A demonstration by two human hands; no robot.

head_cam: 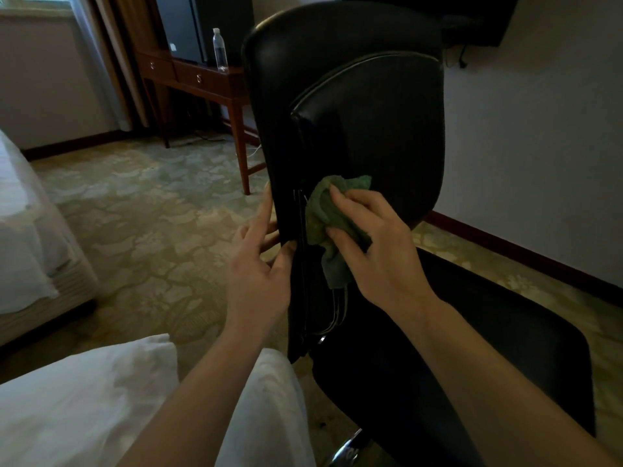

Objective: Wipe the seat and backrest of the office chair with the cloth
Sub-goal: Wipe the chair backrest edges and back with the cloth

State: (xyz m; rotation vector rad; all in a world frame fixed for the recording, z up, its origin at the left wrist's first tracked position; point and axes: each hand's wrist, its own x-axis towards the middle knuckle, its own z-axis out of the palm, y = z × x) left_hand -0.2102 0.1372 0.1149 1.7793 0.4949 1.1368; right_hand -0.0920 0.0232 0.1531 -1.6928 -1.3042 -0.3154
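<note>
A black leather office chair stands before me, its backrest (364,112) upright and its seat (472,348) low at the right. My right hand (377,244) grips a bunched green cloth (328,224) and presses it against the lower part of the backrest near its left edge. My left hand (259,261) holds the backrest's left edge, thumb on the front, fingers reaching behind it. The chair's chrome base (347,449) shows at the bottom.
A wooden desk (202,79) with a water bottle (219,48) stands behind the chair at the left. A white bed (27,230) lies at the far left, a white pillow (84,399) near my left arm. Patterned carpet (151,230) covers the floor; a wall is at the right.
</note>
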